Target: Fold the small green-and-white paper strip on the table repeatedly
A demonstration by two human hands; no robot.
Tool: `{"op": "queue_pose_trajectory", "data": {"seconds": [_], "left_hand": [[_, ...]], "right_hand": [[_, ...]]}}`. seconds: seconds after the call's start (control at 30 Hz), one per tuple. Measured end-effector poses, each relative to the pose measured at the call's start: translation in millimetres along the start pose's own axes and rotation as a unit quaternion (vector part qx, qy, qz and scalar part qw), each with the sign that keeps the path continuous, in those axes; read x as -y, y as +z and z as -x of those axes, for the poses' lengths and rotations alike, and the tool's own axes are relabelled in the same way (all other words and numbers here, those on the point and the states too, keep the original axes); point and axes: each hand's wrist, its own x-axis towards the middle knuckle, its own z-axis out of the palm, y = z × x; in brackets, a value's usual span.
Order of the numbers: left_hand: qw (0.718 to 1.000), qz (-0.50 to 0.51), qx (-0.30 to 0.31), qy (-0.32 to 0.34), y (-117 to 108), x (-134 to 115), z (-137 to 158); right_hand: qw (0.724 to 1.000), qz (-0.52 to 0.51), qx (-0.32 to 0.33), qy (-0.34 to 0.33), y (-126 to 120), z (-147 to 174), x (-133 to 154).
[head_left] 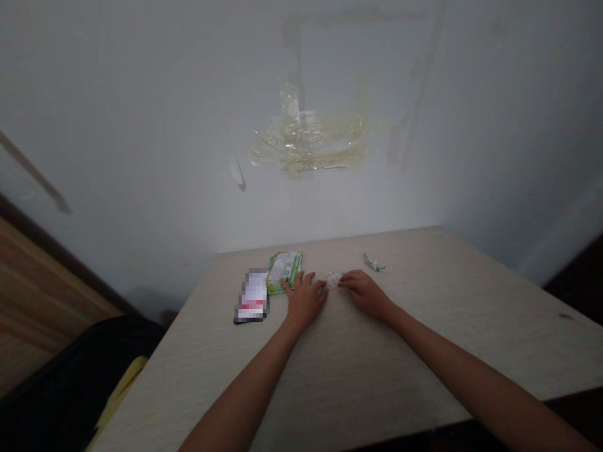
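One small whitish piece [333,280] on table [358,383], between both hands. Right hand [370,296]: fingertips clamped on its right end. Left hand [305,302]: fingers spread, thumb at left end, can't tell if gripping. Green packet [285,267] by left fingers; crumpled scrap [373,262] beyond right.

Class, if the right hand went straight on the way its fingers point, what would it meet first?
The small white piece, which the right hand appears to touch, then probably the left hand just beyond; exact depth is unclear.
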Motion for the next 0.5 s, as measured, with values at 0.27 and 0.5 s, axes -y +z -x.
{"op": "queue_pose_trajectory", "data": {"seconds": [0.27,0.5], "left_hand": [[1.0,0.014,0.013,-0.022,2,4,-1],[1.0,0.011,0.018,-0.011,0,3,-2]], "right_hand": [[0.992,0.091,-0.037,0.079,1,3,-13],[0.992,0.113,-0.005,0.055,2,2,-9]]}}
